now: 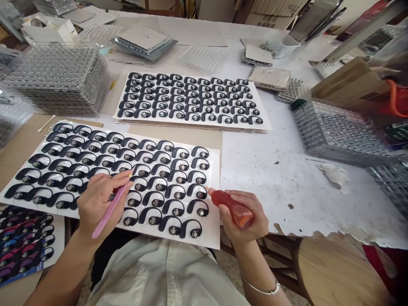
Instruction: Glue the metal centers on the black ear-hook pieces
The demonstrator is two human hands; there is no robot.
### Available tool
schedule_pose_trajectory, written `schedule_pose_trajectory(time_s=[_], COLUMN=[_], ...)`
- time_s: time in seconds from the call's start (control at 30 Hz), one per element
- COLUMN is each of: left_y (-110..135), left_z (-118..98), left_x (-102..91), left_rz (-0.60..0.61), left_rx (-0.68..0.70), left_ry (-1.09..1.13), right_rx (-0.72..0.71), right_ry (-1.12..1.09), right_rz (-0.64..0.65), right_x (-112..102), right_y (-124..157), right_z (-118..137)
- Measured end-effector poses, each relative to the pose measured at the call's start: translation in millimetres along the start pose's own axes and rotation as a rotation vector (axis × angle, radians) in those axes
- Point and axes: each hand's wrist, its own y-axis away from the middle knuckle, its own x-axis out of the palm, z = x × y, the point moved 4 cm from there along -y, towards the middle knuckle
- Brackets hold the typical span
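Note:
A white board (210, 231) at the table's near edge carries several rows of black ear-hook earpieces (165, 191). My left hand (97, 199) rests over its lower middle, pinching pink tweezers (110, 210) whose tip points up to the right at an earpiece. My right hand (245, 219) is off the board's right edge, closed round a small red-orange bottle (232, 208) with its nozzle aimed left at the board. A bracelet sits on that wrist.
A second white board of earpieces (266, 125) lies farther back. Stacks of clear plastic trays stand at the left (60, 78) and right (338, 131). A sheet with coloured earpieces (22, 242) lies at lower left. Cardboard boxes and flat sheets lie behind. A wooden stool (334, 272) is at lower right.

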Motion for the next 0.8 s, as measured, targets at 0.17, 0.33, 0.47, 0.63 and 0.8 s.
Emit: schedule_pose_trajectory(time_s=[0.17, 0.33, 0.47, 0.63, 0.8], left_y=[2.9, 4.3, 4.1, 5.8, 7.6], left_z=[2.6, 2.6, 1.9, 3.2, 5.1], left_x=[0.6, 0.4, -0.5, -1.8, -2.7], left_rz=[0.002, -0.009, -0.016, -0.013, -0.014], left_rx=[-0.014, -0.006, -0.011, -0.031, -0.037], left_ry=[0.000, -0.020, -0.011, -0.008, -0.013], right_rx=[-0.007, -0.013, 0.005, 0.000, 0.006], right_ry=[0.006, -0.020, -0.030, -0.048, -0.056], right_rz=[0.002, -0.029, -0.032, -0.069, -0.089], right_x=[-0.2, -1.3, -1.6, -3.0, -3.4], right_y=[0.2, 1.4, 1.9, 2.3, 2.9], right_z=[-0.4, -1.0, -1.7, -1.2, -2.4])
